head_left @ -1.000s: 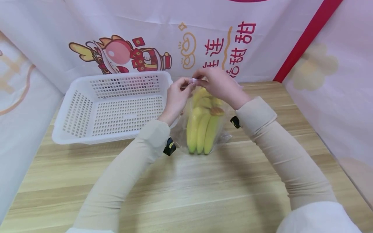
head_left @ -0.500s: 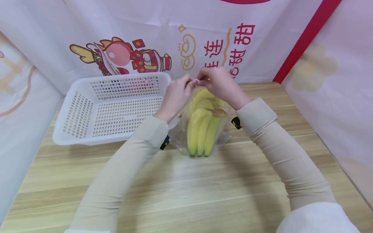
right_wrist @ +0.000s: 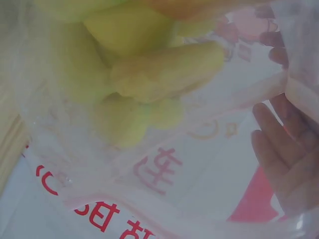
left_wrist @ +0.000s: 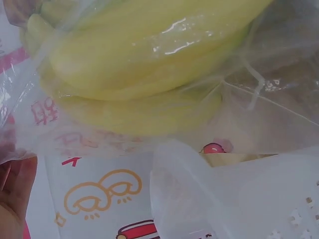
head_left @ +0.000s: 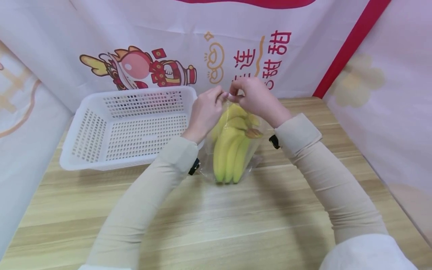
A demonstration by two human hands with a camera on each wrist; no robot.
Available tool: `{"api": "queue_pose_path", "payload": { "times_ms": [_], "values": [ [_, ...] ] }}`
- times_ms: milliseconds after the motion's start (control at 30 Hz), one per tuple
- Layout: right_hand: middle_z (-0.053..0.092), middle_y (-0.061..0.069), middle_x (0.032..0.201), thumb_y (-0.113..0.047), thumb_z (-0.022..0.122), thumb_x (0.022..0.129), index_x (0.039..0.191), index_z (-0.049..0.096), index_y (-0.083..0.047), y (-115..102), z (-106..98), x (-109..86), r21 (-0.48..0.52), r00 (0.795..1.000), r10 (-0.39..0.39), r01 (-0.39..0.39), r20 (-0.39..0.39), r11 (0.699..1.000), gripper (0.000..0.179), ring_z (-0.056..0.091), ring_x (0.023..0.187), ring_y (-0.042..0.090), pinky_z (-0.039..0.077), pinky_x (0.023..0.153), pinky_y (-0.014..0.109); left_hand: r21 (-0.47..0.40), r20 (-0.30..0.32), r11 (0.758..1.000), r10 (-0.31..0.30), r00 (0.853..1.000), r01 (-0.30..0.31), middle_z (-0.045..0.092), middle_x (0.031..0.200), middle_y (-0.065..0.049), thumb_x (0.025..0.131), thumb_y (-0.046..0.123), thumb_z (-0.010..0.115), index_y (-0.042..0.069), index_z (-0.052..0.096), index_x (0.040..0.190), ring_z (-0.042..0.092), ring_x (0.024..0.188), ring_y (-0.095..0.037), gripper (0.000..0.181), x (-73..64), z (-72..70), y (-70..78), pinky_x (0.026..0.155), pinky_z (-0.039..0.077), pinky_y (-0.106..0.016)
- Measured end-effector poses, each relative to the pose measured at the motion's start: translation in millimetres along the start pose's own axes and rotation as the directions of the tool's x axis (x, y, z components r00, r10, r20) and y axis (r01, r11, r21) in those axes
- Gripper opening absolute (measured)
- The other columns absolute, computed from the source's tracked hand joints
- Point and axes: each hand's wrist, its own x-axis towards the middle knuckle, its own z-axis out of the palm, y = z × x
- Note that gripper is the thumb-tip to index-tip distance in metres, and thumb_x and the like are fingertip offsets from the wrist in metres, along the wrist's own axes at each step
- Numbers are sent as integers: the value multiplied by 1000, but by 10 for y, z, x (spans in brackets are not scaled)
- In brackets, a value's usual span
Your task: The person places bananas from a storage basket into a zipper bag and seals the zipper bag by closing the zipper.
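In the head view, a bunch of yellow bananas [head_left: 221, 157] with green-tinged tips stands inside a clear plastic bag [head_left: 207, 170], near the back of the table. My left hand [head_left: 206, 112] pinches the top edge of the bag between thumb and fingers. Close beside it, my right hand [head_left: 254, 96] pinches the same edge, the fingertips of both hands nearly meeting. The left wrist view has the bananas [left_wrist: 154, 64] pressed close behind the shiny film. A pinkish strip runs along the bag's edge [right_wrist: 84, 201] in the right wrist view.
A white perforated plastic basket [head_left: 148, 137] stands left of the bag, partly behind the left forearm. The wooden table [head_left: 216, 225] runs up to a printed white cloth [head_left: 189, 33] at the back, with cloth at both sides too.
My left hand has shifted slightly right along the bag's top edge, close to the right fingertips. The lower ends of the bananas have swung a little left and nearer.
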Motion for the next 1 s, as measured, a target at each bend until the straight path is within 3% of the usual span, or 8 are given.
{"api": "queue_pose_path", "payload": {
  "times_ms": [133, 267, 433, 500, 633, 767, 867, 1000],
  "values": [
    [69, 14, 97, -11, 62, 91, 92, 67, -2, 22, 26, -35, 13, 1000, -4, 4, -11, 1000, 10, 62, 93, 28, 51, 86, 39, 13, -30, 1000, -4, 1000, 4, 72, 96, -9, 99, 19, 50, 7, 65, 96, 64, 80, -21, 20, -20, -3, 7, 71, 52, -31],
    [67, 16, 102, -6, 57, 93, 100, 60, -2, 46, 77, -99, 14, 1000, 12, -12, -17, 1000, 9, 61, 99, 30, 52, 88, 40, -23, -52, 1000, -8, 999, 7, 73, 101, -8, 98, 20, 52, 7, 67, 98, 68, 87, -21, 20, -20, 5, 21, 77, 54, -31],
    [62, 16, 107, 0, 49, 94, 114, 50, -8, 82, 163, -145, -110, 998, 5, -12, -67, 994, 22, 53, 98, 28, 50, 84, 41, -101, -60, 995, -20, 998, 14, 73, 101, -6, 99, 24, 50, 8, 67, 102, 67, 90, -18, 23, 6, 0, 43, 81, 54, -29],
    [64, 15, 106, 8, 52, 87, 118, 48, -11, 97, 175, -151, -166, 994, -5, -14, -110, 986, 36, 50, 96, 28, 48, 86, 43, -110, -67, 994, -5, 998, -2, 73, 101, -6, 99, 25, 50, 8, 67, 103, 67, 90, -18, 24, 23, -7, 53, 82, 53, -28],
    [68, 12, 108, 18, 45, 77, 118, 48, -15, 143, 169, -136, -201, 982, -78, 42, -171, 979, 53, 55, 101, 28, 47, 94, 45, -135, -75, 991, 8, 997, -18, 71, 99, -7, 99, 27, 49, 8, 67, 104, 64, 87, -18, 27, 50, -33, 72, 79, 52, -28],
    [69, 11, 104, 19, 37, 82, 112, 51, -13, 180, 154, -100, -208, 960, -187, 144, -206, 967, 46, 63, 93, 26, 52, 85, 43, -170, -37, 985, -13, 999, 7, 70, 108, -6, 98, 28, 52, 11, 64, 114, 65, 91, -16, 26, 59, -63, 80, 81, 53, -24],
    [71, 12, 99, 17, 40, 84, 110, 53, -12, 197, 150, -72, -269, 946, -251, 191, -208, 944, 41, 58, 90, 28, 49, 86, 44, -128, -19, 992, -7, 1000, 5, 69, 118, -4, 96, 25, 55, 13, 62, 119, 67, 101, -15, 27, 67, -93, 85, 87, 54, -23],
    [72, 11, 108, 14, 45, 86, 115, 53, -12, 196, 156, -58, -322, 952, -265, 206, -152, 924, 39, 56, 98, 30, 43, 93, 44, 21, -30, 999, 27, 999, -27, 72, 112, -5, 96, 21, 56, 11, 67, 111, 69, 100, -18, 21, 83, -129, 81, 87, 55, -25]
  ]
}}
